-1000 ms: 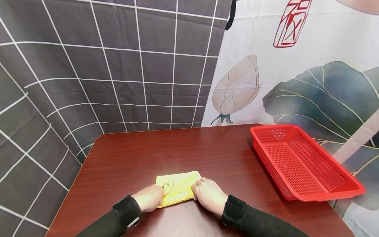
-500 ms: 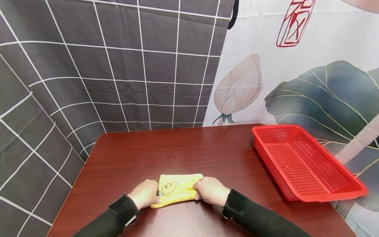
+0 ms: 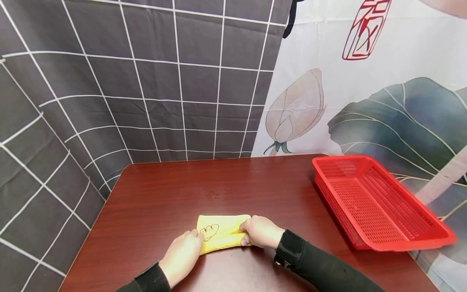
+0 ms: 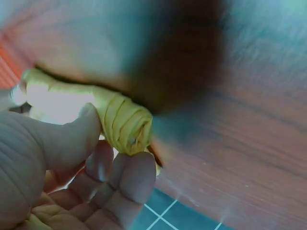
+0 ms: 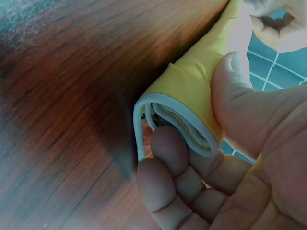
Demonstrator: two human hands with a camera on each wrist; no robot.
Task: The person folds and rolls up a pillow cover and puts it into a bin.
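Note:
A yellow cloth (image 3: 223, 234) with a line drawing on it lies flat in its far part, while its near edge is rolled into a thick fold. At the left end my left hand (image 3: 183, 256) holds the roll. Its thumb lies over the pleated yellow end (image 4: 122, 120) and its fingers curl beneath, as the left wrist view shows. My right hand (image 3: 263, 232) pinches the other end between thumb and fingers. From the right wrist view, that end shows stacked layers with a white edge (image 5: 180, 103), the fingertips tucked against the opening.
A red perforated plastic basket (image 3: 397, 194) stands at the table's right side. The reddish-brown wooden table (image 3: 219, 186) ends at a grey gridded curtain (image 3: 197, 89) at the back and left. A white hanging with a lotus print (image 3: 303, 48) covers the back right.
The left hand has shifted from the cloth's left side to the near-left end, covering that corner. The right hand keeps its place and now grips a more raised near fold.

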